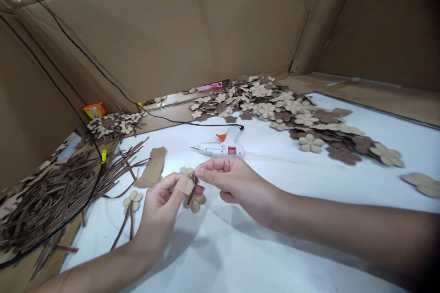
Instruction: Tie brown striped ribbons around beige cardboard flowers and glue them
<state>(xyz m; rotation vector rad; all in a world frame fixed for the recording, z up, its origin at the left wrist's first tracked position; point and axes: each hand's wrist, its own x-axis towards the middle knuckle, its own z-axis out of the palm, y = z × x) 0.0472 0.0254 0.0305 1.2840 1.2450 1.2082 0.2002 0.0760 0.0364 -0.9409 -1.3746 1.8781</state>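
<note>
On your white-covered bench [240, 256], centre front: item one, your left hand [160, 210], curled nearly closed, its thumb pressing a small tan patch [184, 185] against a brown strip [193, 187]. Item two, your right hand [233, 183], fingers bent and held together, their tips [202, 174] meeting that strip from the right; its thumb is hidden, so you cannot tell exactly how it grips. Your two hands almost touch around a cream flower [194, 203], its petals showing above and below your fingers.

Left of your left hand: one cream flower with brown tails [132, 202], lying flat; one rough cardboard strip [153, 167]; one heap of loose brown strips [51, 196]. Just beyond your right hand, not touching it: one white hot glue gun [220, 148] on its side, with a long clear glue stick [292, 159] running from its rear and a black cord [192, 124] behind it. Farther back: a wide spread of cream and brown flower cutouts [261, 105], plus a smaller heap [115, 125] at left. Cardboard walls [137, 41] surround the bench.
</note>
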